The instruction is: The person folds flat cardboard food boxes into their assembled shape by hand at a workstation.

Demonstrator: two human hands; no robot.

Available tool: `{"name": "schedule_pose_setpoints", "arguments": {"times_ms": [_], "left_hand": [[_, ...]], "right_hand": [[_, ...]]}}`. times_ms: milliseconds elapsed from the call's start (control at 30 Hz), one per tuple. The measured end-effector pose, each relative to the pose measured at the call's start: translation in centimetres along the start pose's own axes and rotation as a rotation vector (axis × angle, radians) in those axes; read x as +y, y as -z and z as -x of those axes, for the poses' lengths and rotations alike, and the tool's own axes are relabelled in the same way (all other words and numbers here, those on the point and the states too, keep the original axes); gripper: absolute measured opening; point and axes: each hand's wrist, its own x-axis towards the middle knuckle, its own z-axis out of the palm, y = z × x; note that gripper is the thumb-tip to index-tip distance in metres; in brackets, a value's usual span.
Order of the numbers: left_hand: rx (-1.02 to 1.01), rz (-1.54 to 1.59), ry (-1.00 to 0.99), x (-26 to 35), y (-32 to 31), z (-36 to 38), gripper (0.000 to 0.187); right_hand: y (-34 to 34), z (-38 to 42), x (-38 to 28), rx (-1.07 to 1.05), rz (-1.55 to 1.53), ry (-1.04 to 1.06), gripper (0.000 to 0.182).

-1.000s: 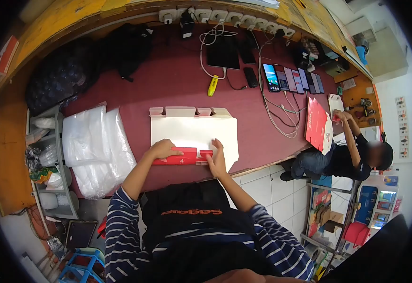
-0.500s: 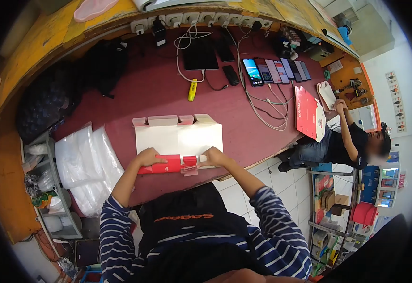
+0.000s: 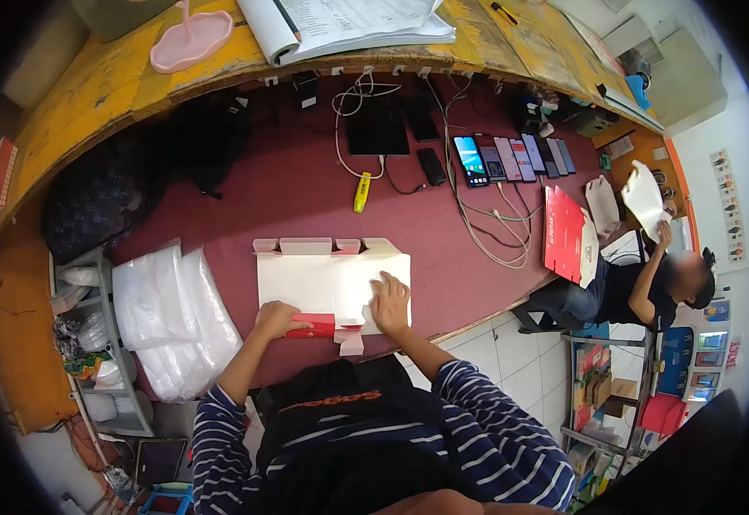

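Note:
A flat cardboard box blank (image 3: 301, 281), white inside and red outside, lies on the dark red tabletop in front of me. Small flaps stand up along its far edge. The near edge has a red flap (image 3: 318, 325) folded over, and my left hand (image 3: 277, 321) grips its left end. My right hand (image 3: 389, 305) rests on the white inner face at the right, fingers apart and holding nothing. A small pale pink tab (image 3: 350, 343) sticks out toward me between the hands.
Clear plastic bags (image 3: 164, 313) lie at the left. Further back are a yellow highlighter (image 3: 362, 192), a tablet (image 3: 377, 130), cables and several phones (image 3: 470, 162). To the right, a co-worker (image 3: 627, 287) holds up a white sheet of card (image 3: 645, 199) near another red box blank (image 3: 566, 233).
My right hand has left the near edge and moved onto the white face, fingers spread. My left hand keeps the red flap. The co-worker has raised a white card. The camera view has tilted up.

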Motion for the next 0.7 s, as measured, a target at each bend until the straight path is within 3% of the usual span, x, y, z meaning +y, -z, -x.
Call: {"name": "schedule_pose_setpoints", "arguments": {"times_ms": [233, 300, 367, 433, 500, 567, 600, 633, 700], "left_hand": [[0.008, 0.022, -0.025, 1.3, 1.0, 3.2, 0.050], [0.139, 0.089, -0.296, 1.1, 1.4, 5.2, 0.052], [0.174, 0.080, -0.301, -0.1, 2.5, 7.4, 0.058], [0.202, -0.081, -0.298, -2.3, 1.9, 8.5, 0.049], [0.234, -0.162, -0.371, -5.5, 0.2, 8.3, 0.035], [0.284, -0.075, -0.339, -4.8, 0.4, 8.3, 0.022], [0.279, -0.006, -0.295, -4.6, 0.3, 8.2, 0.018], [0.266, -0.021, -0.338, -4.5, 0.2, 8.0, 0.018], [0.308, 0.172, -0.271, -3.9, 0.8, 8.2, 0.016]], "right_hand": [[0.7, 0.6, 0.0, -0.141, -0.123, -0.025, 0.032], [2.7, -0.3, -2.2, -0.334, 0.020, -0.115, 0.033], [4.1, -1.7, -5.1, -0.664, -0.080, -0.173, 0.059], [2.3, -1.0, -7.6, -0.772, -0.335, 0.029, 0.090], [1.2, -0.3, -11.6, -0.808, -0.356, 0.230, 0.104], [-0.1, 0.1, -15.8, -0.834, 0.079, 0.407, 0.096], [0.4, 0.2, -17.0, -0.854, 0.177, 0.398, 0.069], [-2.9, 1.6, -17.1, -0.660, 0.112, 0.257, 0.036], [-4.1, 1.5, -16.8, -0.637, 0.040, 0.255, 0.017]]}}
